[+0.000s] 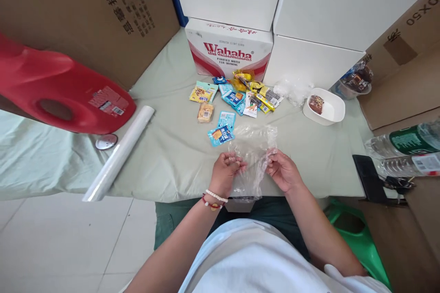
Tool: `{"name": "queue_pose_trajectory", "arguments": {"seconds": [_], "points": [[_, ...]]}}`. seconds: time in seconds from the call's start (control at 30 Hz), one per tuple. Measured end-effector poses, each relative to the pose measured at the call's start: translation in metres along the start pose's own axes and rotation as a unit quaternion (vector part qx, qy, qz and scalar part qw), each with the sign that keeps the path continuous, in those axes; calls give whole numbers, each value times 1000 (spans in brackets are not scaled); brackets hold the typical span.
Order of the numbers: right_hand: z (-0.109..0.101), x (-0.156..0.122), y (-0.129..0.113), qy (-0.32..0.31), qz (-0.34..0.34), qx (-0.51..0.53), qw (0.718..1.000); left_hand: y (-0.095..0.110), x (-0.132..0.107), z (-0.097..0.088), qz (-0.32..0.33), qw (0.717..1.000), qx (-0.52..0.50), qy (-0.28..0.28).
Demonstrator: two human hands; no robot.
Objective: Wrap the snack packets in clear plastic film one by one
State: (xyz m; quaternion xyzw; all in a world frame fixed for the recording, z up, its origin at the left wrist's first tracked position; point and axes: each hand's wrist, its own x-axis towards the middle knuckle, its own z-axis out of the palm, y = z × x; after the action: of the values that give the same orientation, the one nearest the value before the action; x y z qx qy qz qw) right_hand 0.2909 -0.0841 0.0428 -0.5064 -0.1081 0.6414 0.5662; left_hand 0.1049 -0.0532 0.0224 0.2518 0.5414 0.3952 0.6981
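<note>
A clear, crinkled plastic bag (252,146) stretches between my two hands near the table's front edge. My left hand (227,171), with two bracelets at the wrist, pinches the bag's left side. On the other side, my right hand (282,170) has its fingers closed on the bag's edge. Just beyond the bag lie blue snack packets (221,135). A small wrapped biscuit pack (205,113) and a yellow-and-green snack packet (202,92) sit farther back. Several more snacks form a pile (245,94) before the Wahaha box.
At the left are a red jug (79,91), a roll of plastic film (120,153) and a round white disc (106,141). A white bowl (332,109) holds a brown snack. Behind stands the Wahaha box (228,50); plastic bottles (409,142) lie at the right.
</note>
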Motion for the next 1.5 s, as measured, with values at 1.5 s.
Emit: {"name": "queue_pose_trajectory", "arguments": {"seconds": [1.5], "points": [[-85,9,-35,11,-29,-339,940,-13,6,-52,379,645,659,-81]]}}
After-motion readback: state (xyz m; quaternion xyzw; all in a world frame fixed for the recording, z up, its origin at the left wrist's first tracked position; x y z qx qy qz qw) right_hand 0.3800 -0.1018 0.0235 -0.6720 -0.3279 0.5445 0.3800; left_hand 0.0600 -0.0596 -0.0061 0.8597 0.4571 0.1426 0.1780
